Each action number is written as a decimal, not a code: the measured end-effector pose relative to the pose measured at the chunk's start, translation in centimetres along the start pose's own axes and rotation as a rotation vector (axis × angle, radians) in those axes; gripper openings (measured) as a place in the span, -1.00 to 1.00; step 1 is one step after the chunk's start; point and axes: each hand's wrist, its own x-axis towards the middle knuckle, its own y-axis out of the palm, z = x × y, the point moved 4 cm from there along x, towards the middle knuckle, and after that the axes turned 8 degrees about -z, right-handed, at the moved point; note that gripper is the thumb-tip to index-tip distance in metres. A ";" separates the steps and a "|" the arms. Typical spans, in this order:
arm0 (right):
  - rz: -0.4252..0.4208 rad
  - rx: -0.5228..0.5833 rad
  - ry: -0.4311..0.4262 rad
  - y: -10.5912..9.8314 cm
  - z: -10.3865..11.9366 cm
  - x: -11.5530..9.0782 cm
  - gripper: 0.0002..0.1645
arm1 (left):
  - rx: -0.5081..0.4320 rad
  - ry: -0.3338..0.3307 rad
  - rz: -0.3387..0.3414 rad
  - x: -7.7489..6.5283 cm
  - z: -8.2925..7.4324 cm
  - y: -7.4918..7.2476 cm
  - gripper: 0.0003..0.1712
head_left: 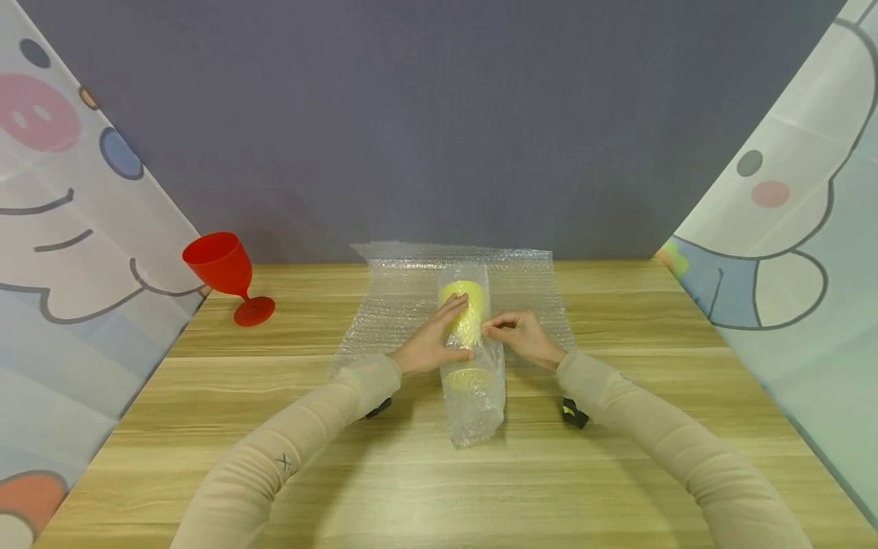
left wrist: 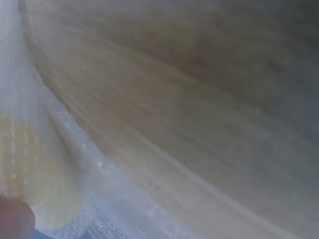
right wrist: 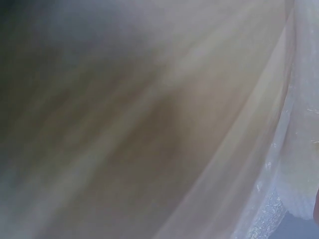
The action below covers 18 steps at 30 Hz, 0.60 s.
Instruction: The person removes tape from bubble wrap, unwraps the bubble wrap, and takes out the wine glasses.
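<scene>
A yellow object lies rolled inside clear bubble wrap; through the layers I make out a wide yellow part and a round yellow disc nearer me, like a goblet's shape. My left hand rests across the roll, fingers and thumb spread and pressing on it. At the roll's right side, my right hand pinches the wrap between thumb and fingers. The left wrist view shows a fingertip against the wrapped yellow surface. Only a sliver of a finger shows in the right wrist view.
A red plastic goblet stands at the table's back left. Flat bubble wrap spreads behind and beside the roll up to the grey back panel. Cartoon-printed cloths flank the wooden table. Black wrist-mounted pieces hang beneath the sleeves.
</scene>
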 end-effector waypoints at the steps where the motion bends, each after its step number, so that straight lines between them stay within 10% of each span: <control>1: 0.001 0.004 0.001 0.0 0.0 0.0 -0.74 | 0.002 -0.002 0.000 0.0 0.0 0.0 0.10; 18: 0.014 0.015 -0.022 -0.2 -0.3 0.1 -0.71 | 0.021 -0.007 0.009 -0.2 -0.4 -0.2 0.11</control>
